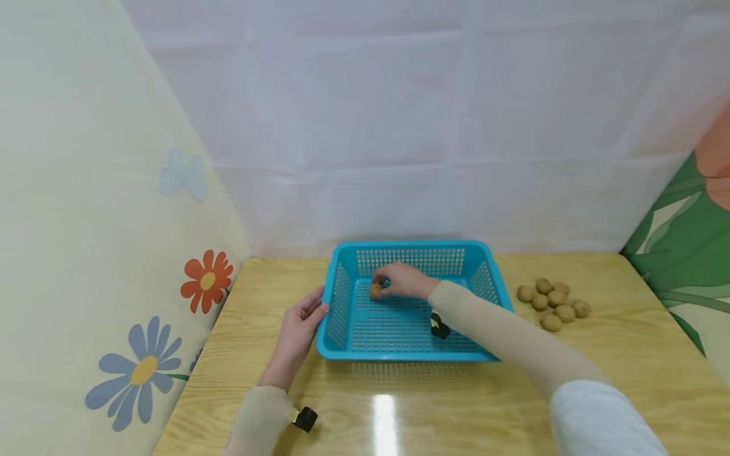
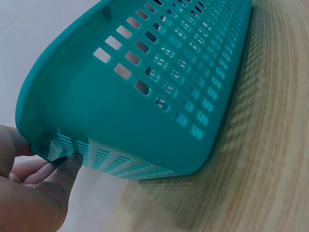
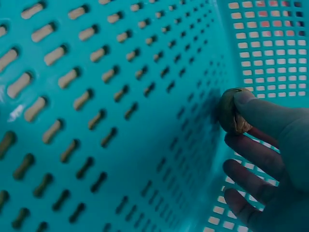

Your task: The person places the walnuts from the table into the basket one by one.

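Inside blue rectangular perforated plastic basket (image 1: pixel 399 356): right hand (image 1: pixel 403 280), fingers pinching round brown walnut (image 1: pixel 374 291), none other visible there. Left hand (image 1: pixel 296 326): fingers gripping basket. On yellowish wooden worktop (image 1: pixel 627 361) beside: loose walnut group (image 1: pixel 557 298), untouched. Likely filling, barely begun.

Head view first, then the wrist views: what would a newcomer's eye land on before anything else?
Most likely the bright blue basket mid-table, its left end gripped by the left hand, while inside it the right hand pinches a brown walnut. Next, perhaps, the cluster of walnuts right of the basket, and the red flower on the left wall.
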`<state>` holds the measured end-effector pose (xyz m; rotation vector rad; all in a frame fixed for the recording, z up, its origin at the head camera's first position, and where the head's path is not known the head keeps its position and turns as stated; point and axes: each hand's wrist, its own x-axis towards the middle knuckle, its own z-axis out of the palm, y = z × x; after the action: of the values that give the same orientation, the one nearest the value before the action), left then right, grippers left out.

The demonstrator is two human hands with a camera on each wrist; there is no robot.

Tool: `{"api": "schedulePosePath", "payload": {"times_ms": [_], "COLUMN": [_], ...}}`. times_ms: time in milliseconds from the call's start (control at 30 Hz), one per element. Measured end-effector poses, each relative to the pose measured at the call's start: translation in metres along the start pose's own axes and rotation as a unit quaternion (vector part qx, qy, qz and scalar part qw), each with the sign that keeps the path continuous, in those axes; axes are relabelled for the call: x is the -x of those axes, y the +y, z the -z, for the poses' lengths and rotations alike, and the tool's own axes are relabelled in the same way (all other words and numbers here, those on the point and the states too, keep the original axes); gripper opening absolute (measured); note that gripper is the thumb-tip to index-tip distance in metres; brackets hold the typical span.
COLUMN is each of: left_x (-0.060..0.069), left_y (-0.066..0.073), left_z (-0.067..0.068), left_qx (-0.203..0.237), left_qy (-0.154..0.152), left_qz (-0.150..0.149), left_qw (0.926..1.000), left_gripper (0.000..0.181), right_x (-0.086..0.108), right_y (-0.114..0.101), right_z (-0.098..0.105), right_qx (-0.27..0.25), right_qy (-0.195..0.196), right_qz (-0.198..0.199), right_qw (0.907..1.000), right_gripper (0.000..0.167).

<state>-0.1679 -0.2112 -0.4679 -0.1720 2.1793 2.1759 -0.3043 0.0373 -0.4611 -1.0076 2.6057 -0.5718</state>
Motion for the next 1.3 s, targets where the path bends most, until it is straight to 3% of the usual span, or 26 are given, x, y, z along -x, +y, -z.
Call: {"api": "schedulePosePath", "payload": {"times_ms": [267,567,867,1033,1300], "left_x": [-0.001,0.000,0.000,0.000,0.000], "left_y": [-0.002,-0.002,-0.004,-0.003,-0.003], "left_z": [-0.003,-0.004,-0.001,0.001,-0.002], "left_qx": [-0.004,-0.005,-0.013,-0.017,-0.010], "left_qy": [0.001,-0.002,0.001,0.001,0.004], "left_qz": [-0.006,0.004,0.002,0.002,-0.004], "left_qw": [1.0000,1.0000,0.9999,0.9999,0.9999], "left_gripper": [0.049,0.049,0.049,0.050,0.051], "right_x": [0.002,0.031,0.081,0.110,0.163], "right_y": [0.005,-0.001,0.002,0.008,0.036], "right_z": [-0.002,0.028,0.064,0.080,0.094], "right_qx": [-0.002,-0.025,-0.034,-0.021,-0.037], "right_qy": [-0.001,0.005,0.025,0.060,0.111], "right_qz": [-0.005,-0.005,-0.002,0.005,-0.021], "right_qw": [1.0000,0.9997,0.9991,0.9980,0.9929], "right_gripper": [0.039,0.036,0.034,0.033,0.034]}}
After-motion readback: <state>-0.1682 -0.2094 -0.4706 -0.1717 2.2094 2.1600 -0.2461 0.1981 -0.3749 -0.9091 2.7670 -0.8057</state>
